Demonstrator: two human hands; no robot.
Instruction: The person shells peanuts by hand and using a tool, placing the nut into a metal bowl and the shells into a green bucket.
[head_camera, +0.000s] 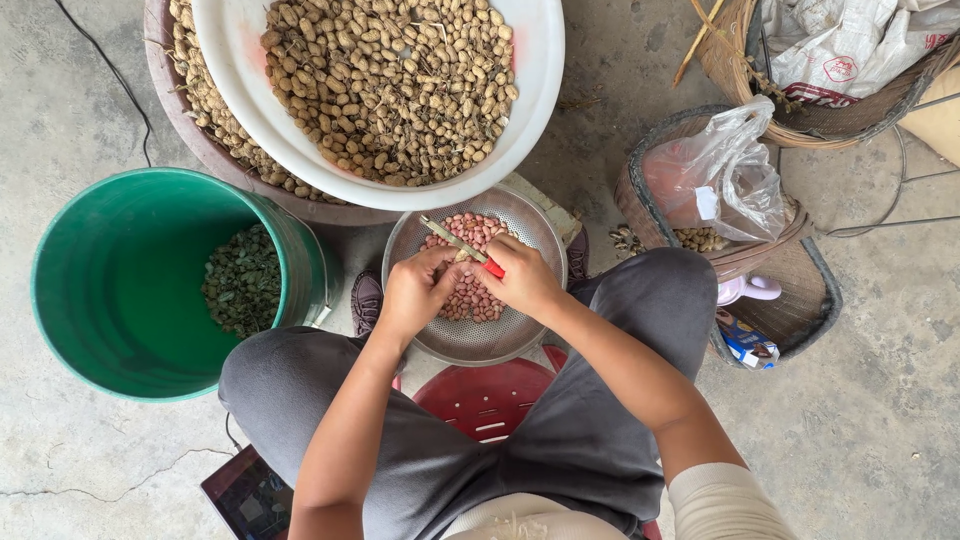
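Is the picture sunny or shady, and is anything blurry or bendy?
Head view: soft, even daylight with only faint shadows under the green bucket and white bowl; no strong glare, just a slight sheen on the plastic bag; the hands and peanuts look sharp; edges bend slightly outward, like a wide lens.

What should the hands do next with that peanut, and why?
Probably crack it open and drop the kernels into the metal colander: both hands, left hand and right hand, pinch one peanut with a small tool right above the pink kernels.
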